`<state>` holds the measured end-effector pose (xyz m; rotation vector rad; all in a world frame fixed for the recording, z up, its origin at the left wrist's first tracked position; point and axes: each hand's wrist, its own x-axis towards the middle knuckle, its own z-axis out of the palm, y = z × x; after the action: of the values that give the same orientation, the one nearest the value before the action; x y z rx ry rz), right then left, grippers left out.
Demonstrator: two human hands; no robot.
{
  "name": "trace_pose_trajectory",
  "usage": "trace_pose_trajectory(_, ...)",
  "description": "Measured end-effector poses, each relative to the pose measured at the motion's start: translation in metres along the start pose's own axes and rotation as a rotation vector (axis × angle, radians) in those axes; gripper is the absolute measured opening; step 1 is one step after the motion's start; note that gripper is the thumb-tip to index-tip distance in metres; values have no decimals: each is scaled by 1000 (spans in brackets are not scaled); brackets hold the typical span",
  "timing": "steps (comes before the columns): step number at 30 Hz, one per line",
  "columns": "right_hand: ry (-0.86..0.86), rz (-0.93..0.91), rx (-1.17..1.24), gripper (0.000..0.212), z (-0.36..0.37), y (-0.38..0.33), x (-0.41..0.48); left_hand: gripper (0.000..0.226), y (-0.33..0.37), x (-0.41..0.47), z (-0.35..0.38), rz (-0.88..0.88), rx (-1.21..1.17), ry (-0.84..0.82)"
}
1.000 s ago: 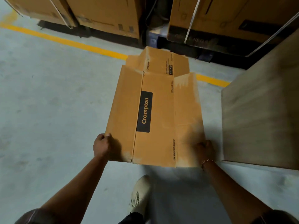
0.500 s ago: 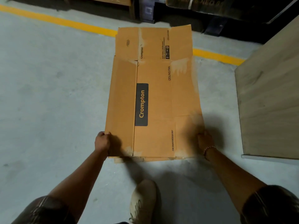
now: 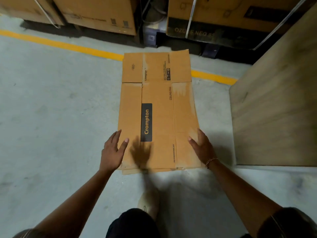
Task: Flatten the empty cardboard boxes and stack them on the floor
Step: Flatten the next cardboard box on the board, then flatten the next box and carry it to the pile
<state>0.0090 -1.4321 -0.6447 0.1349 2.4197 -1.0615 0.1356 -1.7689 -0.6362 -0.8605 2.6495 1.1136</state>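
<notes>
A flattened brown cardboard box [image 3: 159,93] with a black "Crompton" label lies flat on the grey floor, its flaps spread toward the yellow line. An edge of more flat cardboard [image 3: 130,172] shows beneath its near end. My left hand [image 3: 113,149] hovers over the box's near left corner, fingers apart, holding nothing. My right hand [image 3: 202,147], with a bracelet at the wrist, hovers over the near right corner, fingers spread and empty. Hand shadows fall on the cardboard.
A tall plain board or box side [image 3: 277,107] stands right of the box. Large strapped cartons [image 3: 96,12] on pallets line the back, behind a yellow floor line [image 3: 68,45]. My shoe [image 3: 149,201] is just short of the box's near edge.
Both hands gripped the box's near corners before; now they have let go and opened above it. The box has come down flat onto the cardboard on the floor.
</notes>
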Motion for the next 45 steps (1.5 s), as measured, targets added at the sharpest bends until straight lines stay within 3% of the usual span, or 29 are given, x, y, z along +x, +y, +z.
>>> trace_pose_trajectory(7,76,-143,287,98,-130,-163,-111,71,203,-79,-155,239,-127,92)
trace_pose_trajectory(11,112,-183,327,93,-219,-241,-180,66,313,-128,-236,353,-120,103)
trace_pose_trajectory(16,226,-176,384,93,-328,-303,-259,71,425,-167,-304,461,-118,31)
trace_pose_trajectory(21,382,-85,464,84,-427,-306,-322,75,530,-201,-324,586,-130,-92)
trace_pose_trajectory(24,465,-28,515,70,-484,-283,-354,81,592,-216,-306,673,-112,-204)
trace_pose_trajectory(30,626,34,577,86,-595,-200,-424,79,717,-261,-213,838,-38,-428)
trace_pose_trajectory(35,744,90,613,112,-685,-108,-477,80,814,-321,-100,904,-12,-494)
trace_pose_trajectory(37,762,139,658,104,-722,-71,-499,82,847,-355,-53,887,-19,-520)
trace_pose_trajectory(39,772,185,691,76,-752,-36,-520,84,877,-391,-7,895,-22,-575)
trace_pose_trajectory(41,792,233,681,63,-780,3,-537,85,907,-427,38,904,-22,-635)
trace_pose_trajectory(43,804,278,669,65,-807,38,-551,87,934,-460,76,915,-10,-694)
trace_pose_trajectory(45,819,306,666,82,-829,67,-561,86,957,-487,110,945,20,-748)
